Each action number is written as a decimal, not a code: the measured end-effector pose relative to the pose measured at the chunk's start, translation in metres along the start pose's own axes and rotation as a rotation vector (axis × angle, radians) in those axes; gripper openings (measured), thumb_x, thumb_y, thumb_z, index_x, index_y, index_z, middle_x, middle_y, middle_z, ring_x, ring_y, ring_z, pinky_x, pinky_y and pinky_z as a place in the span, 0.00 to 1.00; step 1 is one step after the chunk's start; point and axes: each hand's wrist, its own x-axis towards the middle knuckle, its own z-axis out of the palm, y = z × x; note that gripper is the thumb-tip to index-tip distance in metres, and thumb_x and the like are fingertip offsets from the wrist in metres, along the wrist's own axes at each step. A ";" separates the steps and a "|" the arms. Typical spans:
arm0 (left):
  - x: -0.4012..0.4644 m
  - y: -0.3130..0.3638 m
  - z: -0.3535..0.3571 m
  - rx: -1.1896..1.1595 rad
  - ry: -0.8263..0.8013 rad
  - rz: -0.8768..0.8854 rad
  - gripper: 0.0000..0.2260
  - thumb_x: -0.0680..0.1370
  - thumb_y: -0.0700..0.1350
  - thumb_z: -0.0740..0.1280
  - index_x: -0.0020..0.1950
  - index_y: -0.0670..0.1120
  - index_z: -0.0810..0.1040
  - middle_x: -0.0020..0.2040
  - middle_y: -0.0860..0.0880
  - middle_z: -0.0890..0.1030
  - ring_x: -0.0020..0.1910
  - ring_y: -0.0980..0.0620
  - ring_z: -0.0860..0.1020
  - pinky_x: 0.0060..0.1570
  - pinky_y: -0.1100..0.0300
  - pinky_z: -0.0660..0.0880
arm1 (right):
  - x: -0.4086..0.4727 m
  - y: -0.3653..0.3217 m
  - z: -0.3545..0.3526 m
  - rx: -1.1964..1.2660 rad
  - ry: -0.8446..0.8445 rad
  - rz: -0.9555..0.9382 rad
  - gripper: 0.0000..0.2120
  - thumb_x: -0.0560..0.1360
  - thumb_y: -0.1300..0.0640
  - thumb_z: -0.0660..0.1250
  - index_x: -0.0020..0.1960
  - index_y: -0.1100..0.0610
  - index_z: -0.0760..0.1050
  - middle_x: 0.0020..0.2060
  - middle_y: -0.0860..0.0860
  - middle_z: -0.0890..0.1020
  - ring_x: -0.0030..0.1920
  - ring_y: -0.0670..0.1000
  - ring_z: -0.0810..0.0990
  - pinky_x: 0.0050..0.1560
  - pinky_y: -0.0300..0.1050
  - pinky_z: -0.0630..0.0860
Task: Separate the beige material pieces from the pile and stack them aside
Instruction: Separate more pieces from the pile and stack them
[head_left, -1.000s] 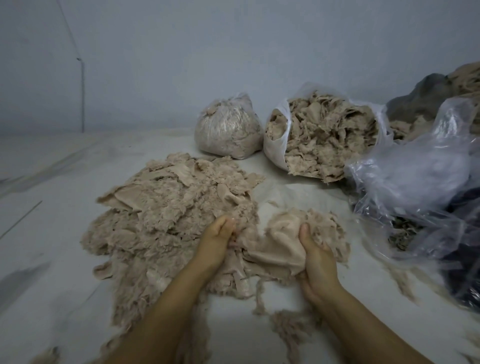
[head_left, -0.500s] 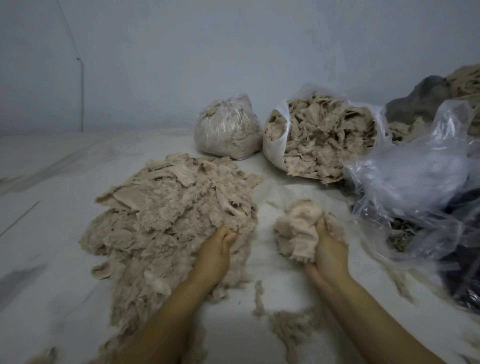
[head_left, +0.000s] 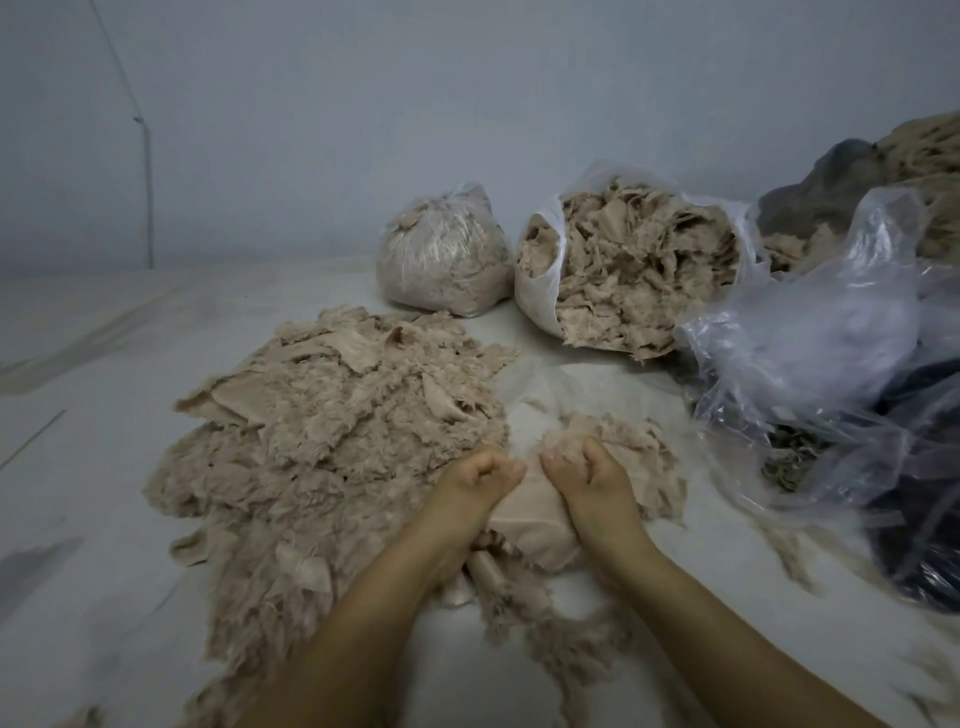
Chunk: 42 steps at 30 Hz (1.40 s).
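Note:
A wide pile of beige, fuzzy material pieces (head_left: 332, 436) spreads over the white floor at centre left. Just to its right lies a smaller clump of beige pieces (head_left: 631, 447). Between them, a smooth beige piece (head_left: 530, 525) sits under both hands. My left hand (head_left: 472, 493) grips its left edge with curled fingers. My right hand (head_left: 587, 478) grips its right edge in the same way. The hands are almost touching, knuckles up. Part of the piece is hidden beneath my wrists.
A tied clear bag of beige material (head_left: 441, 254) and an open white bag full of it (head_left: 634, 265) stand at the back. Crumpled clear plastic bags (head_left: 810, 374) and dark cloth (head_left: 924, 551) fill the right side. Loose fibres (head_left: 566, 649) lie near my forearms.
My right hand left the small clump and came left and nearer. My left hand moved right off the big pile. Both now grip one smooth beige piece between the piles.

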 end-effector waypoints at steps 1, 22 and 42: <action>0.000 0.000 -0.001 0.010 0.016 0.013 0.09 0.80 0.45 0.63 0.42 0.42 0.73 0.27 0.48 0.71 0.21 0.55 0.66 0.19 0.68 0.59 | 0.002 0.002 -0.002 -0.056 0.028 -0.043 0.11 0.78 0.57 0.65 0.38 0.56 0.71 0.32 0.49 0.77 0.32 0.45 0.74 0.36 0.40 0.72; 0.002 0.020 0.003 -0.281 -0.009 0.095 0.08 0.80 0.42 0.62 0.43 0.42 0.77 0.31 0.49 0.80 0.27 0.57 0.77 0.24 0.66 0.73 | -0.005 0.002 0.009 0.516 -0.255 0.335 0.18 0.76 0.50 0.66 0.56 0.64 0.78 0.49 0.62 0.84 0.49 0.60 0.84 0.52 0.55 0.80; 0.016 -0.010 -0.067 0.805 0.040 0.301 0.18 0.73 0.33 0.67 0.61 0.47 0.75 0.53 0.51 0.77 0.50 0.55 0.76 0.47 0.73 0.72 | 0.012 0.040 0.034 -0.896 -0.409 -0.460 0.24 0.75 0.41 0.64 0.67 0.50 0.69 0.58 0.49 0.69 0.59 0.50 0.65 0.63 0.43 0.64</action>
